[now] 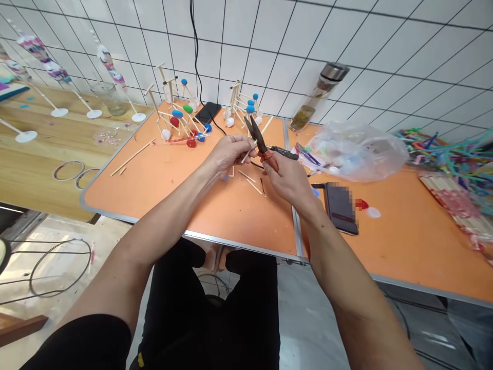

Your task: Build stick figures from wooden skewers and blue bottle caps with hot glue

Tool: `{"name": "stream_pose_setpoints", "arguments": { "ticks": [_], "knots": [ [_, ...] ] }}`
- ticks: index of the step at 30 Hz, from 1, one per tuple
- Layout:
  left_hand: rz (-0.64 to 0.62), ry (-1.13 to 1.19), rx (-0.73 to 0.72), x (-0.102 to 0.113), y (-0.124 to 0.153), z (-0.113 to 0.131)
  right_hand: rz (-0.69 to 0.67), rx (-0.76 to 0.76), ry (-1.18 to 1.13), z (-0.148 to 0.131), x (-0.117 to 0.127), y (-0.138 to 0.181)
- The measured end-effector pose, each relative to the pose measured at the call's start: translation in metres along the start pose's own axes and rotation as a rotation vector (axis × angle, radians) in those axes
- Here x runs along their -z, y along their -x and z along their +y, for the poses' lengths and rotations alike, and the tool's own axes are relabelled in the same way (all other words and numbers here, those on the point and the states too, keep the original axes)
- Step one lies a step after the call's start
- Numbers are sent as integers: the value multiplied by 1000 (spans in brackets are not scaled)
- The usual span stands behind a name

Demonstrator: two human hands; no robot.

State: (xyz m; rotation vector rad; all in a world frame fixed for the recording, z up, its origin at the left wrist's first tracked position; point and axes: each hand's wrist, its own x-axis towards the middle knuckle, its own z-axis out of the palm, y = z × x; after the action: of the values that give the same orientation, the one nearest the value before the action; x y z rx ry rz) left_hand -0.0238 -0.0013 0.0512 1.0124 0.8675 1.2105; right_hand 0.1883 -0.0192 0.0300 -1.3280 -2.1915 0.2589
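Note:
My left hand (pixel 236 150) pinches a thin wooden stick (pixel 247 155) above the orange table. In my right hand (pixel 287 174) is a pair of pliers (pixel 257 132) with reddish handles; its dark jaws are apart and point up and away, close to the stick and my left fingertips. Below my hands lie several short cut sticks (pixel 254 186). Beyond them stand small models of sticks and coloured balls, one at the left (pixel 181 114) and one straight ahead (pixel 246 105). Whether the jaws touch the stick, I cannot tell.
A phone (pixel 341 208) lies right of my right forearm, another phone (pixel 208 112) near the wall. A glass bottle (pixel 308 110), a plastic bag (pixel 354 149), purple-handled scissors (pixel 308 154) and bundled sticks (pixel 450 205) are to the right. A wooden table (pixel 46 154) adjoins at left.

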Motion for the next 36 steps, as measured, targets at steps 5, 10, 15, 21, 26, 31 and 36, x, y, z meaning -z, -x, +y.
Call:
{"name": "stream_pose_setpoints", "arguments": {
  "ticks": [5, 10, 15, 21, 26, 31, 36],
  "knots": [
    [-8, 26, 88, 1, 0, 2, -14, -7, 65, -2, 4, 0],
    [4, 50, 134, -1, 4, 6, -34, -11, 88, -5, 6, 0],
    [34, 30, 193, -2, 5, 8, -48, -20, 117, -6, 7, -1],
    [54, 16, 197, 4, -3, 0, -65, 4, 175, -9, 9, 0],
    [35, 23, 195, 6, -4, -2, -85, 3, 190, -10, 11, 0],
    [21, 10, 209, 5, -2, 1, -77, 14, 231, -9, 10, 1],
    [26, -4, 232, 3, 0, 4, -73, 9, 236, -9, 11, 1]
  ]
}}
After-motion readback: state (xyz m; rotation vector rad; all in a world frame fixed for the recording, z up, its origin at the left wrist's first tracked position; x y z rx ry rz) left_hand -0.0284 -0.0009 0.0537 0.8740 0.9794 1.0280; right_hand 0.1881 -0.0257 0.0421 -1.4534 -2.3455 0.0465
